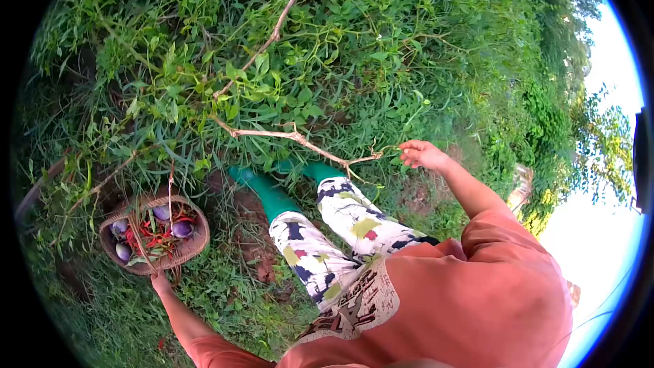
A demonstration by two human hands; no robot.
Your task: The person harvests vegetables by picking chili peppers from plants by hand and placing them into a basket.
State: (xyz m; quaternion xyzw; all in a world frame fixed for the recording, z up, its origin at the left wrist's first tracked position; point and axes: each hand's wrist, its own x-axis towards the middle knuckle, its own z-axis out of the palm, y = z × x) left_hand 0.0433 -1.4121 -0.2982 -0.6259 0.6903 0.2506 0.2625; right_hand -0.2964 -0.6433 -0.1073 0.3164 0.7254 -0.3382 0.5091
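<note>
My left hand (pixel 160 281) is closed around the handle of a woven basket (pixel 189 253) at the lower left. Inside lie several purple-and-white eggplants (pixel 182 229), many red chili peppers (pixel 158 240) and some green leaves. To the right of my legs, my right hand (pixel 422 155) is raised with its fingers pinched together. They meet the thin end of a bare, brownish branch (pixel 293 136) that reaches across from the plants. Whether a pepper is also between these fingers is too small to tell.
Dense green pepper plants (pixel 327 48) and tall grass fill the ground in front. My green boots (pixel 269 194) stand on weedy soil with a bare brown patch (pixel 255 238). A dry twig (pixel 170 184) leans over the basket. Trees (pixel 579 95) and bright sky lie at the right.
</note>
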